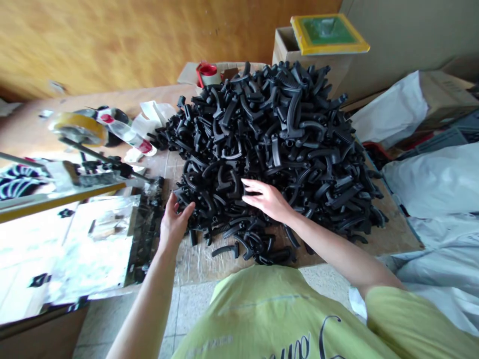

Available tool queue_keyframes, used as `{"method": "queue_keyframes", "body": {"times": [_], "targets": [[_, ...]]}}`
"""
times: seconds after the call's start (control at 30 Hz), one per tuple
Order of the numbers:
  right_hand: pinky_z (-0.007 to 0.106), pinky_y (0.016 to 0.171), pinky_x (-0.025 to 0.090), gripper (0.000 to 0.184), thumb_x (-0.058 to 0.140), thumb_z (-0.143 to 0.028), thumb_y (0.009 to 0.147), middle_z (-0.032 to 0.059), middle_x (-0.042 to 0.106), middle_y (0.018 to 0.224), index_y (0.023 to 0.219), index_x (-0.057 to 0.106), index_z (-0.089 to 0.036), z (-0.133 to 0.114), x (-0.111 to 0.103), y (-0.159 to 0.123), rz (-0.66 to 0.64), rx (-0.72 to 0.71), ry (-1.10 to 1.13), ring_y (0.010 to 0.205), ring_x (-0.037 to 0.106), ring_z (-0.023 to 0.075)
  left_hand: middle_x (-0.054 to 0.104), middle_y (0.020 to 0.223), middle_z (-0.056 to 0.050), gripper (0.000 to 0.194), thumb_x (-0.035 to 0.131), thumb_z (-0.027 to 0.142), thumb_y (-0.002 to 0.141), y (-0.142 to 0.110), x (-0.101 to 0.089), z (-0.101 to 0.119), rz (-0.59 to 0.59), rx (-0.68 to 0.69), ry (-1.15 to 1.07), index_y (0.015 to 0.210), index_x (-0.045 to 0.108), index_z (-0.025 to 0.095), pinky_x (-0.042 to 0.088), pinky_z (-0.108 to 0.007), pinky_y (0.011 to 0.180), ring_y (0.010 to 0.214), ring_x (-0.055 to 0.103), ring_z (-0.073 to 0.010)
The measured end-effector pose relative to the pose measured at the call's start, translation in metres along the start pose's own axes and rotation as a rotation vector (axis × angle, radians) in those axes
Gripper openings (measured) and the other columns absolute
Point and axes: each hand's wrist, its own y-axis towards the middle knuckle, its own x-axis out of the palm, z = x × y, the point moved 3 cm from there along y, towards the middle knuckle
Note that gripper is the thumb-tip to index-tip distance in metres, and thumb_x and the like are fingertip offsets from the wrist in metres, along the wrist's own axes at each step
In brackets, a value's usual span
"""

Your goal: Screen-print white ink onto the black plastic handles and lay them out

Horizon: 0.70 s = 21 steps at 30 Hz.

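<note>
A large heap of black, curved plastic handle-like parts (262,124) covers much of the table; their exact kind I cannot make out. My left hand (173,219) is at the heap's lower left edge, thumb and fingers apart around nothing. Over the front of the heap, my right hand (270,200) reaches in from the right with its fingers stretched out to the left. Its fingertips are beside a curved black part (235,184); whether they touch it is unclear. A few loose parts (254,244) lie in front, near the table edge.
To the left stands a screen-printing frame (63,202) with clamps over a white plate (101,249). Behind it are a yellow tape roll (78,128) and a plastic bottle (129,132). A red-rimmed container (208,75), a yellow-framed screen (329,34) and white sacks (434,179) surround the heap.
</note>
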Motion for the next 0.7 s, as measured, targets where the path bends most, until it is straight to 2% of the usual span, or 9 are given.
{"method": "queue_keyframes", "body": {"times": [0.07,0.1,0.17,0.2,0.27,0.33,0.43,0.57,0.7], "targets": [[0.047,0.102,0.045,0.054,0.059,-0.029,0.085,0.0081,0.054,0.136,0.138,0.047,-0.027,0.039,-0.016,-0.06,0.038,-0.069,-0.251,0.121,0.053,0.023,0.037,0.151,-0.012,0.082,0.069,0.047,0.076,-0.038,0.0,-0.015,0.022,0.143,0.165,0.146,0.032,0.027,0.041,-0.043,0.105,0.135,0.04,-0.0288],[0.047,0.107,0.041,0.058,0.058,-0.025,0.085,0.0077,0.049,0.141,0.141,0.043,-0.029,0.062,-0.021,-0.09,0.026,-0.097,-0.384,0.127,0.048,0.0228,0.032,0.154,-0.012,0.081,0.067,0.047,0.077,-0.06,0.004,-0.022,0.015,0.232,0.249,0.147,0.03,0.028,0.038,-0.045,0.108,0.138,0.034,-0.0293],[0.052,0.113,0.028,0.072,0.064,-0.022,0.08,0.0088,0.028,0.154,0.146,0.035,-0.03,0.108,-0.023,-0.143,-0.046,-0.114,-0.671,0.14,0.028,0.0272,0.023,0.157,-0.013,0.08,0.065,0.045,0.08,-0.105,0.018,-0.035,-0.055,0.404,0.413,0.148,0.029,0.028,0.03,-0.05,0.112,0.143,0.023,-0.0303],[0.056,0.113,0.023,0.076,0.067,-0.022,0.077,0.0085,0.018,0.158,0.146,0.035,-0.031,0.129,-0.021,-0.162,-0.085,-0.111,-0.801,0.144,0.018,0.0305,0.02,0.158,-0.013,0.078,0.065,0.045,0.08,-0.125,0.028,-0.041,-0.118,0.468,0.489,0.148,0.03,0.029,0.027,-0.054,0.112,0.145,0.019,-0.0313],[0.062,0.112,0.017,0.079,0.069,-0.026,0.076,0.0093,0.009,0.159,0.147,0.033,-0.032,0.16,-0.015,-0.181,-0.124,-0.109,-0.987,0.145,0.008,0.0343,0.02,0.158,-0.013,0.075,0.067,0.046,0.078,-0.157,0.051,-0.055,-0.26,0.557,0.611,0.145,0.037,0.031,0.021,-0.061,0.111,0.145,0.015,-0.0339],[0.065,0.108,0.018,0.081,0.069,-0.032,0.077,0.0103,0.007,0.159,0.148,0.029,-0.033,0.177,-0.002,-0.177,-0.154,-0.107,-1.09,0.145,0.005,0.0362,0.022,0.157,-0.015,0.076,0.07,0.049,0.073,-0.173,0.074,-0.065,-0.349,0.595,0.702,0.142,0.042,0.033,0.014,-0.069,0.108,0.144,0.017,-0.037],[0.064,0.105,0.023,0.079,0.067,-0.039,0.079,0.0114,0.014,0.158,0.148,0.028,-0.036,0.181,0.024,-0.148,-0.222,-0.153,-1.139,0.143,0.014,0.0372,0.023,0.156,-0.018,0.082,0.073,0.051,0.07,-0.172,0.093,-0.07,-0.317,0.567,0.784,0.143,0.041,0.031,0.007,-0.075,0.104,0.142,0.022,-0.0392],[0.06,0.105,0.025,0.07,0.066,-0.041,0.08,0.0156,0.025,0.154,0.144,0.036,-0.037,0.173,0.053,-0.115,-0.206,-0.305,-1.147,0.133,0.037,0.036,0.024,0.156,-0.017,0.079,0.072,0.04,0.073,-0.153,0.093,-0.07,-0.215,0.523,0.791,0.144,0.039,0.029,0.012,-0.072,0.107,0.141,0.026,-0.0369],[0.062,0.102,0.027,0.064,0.065,-0.032,0.083,0.0186,0.033,0.149,0.142,0.039,-0.036,0.163,0.065,-0.092,-0.126,-0.467,-1.175,0.125,0.046,0.0317,0.024,0.156,-0.015,0.07,0.067,0.031,0.077,-0.136,0.086,-0.071,-0.169,0.528,0.725,0.142,0.042,0.027,0.024,-0.069,0.105,0.142,0.023,-0.0365]]}}
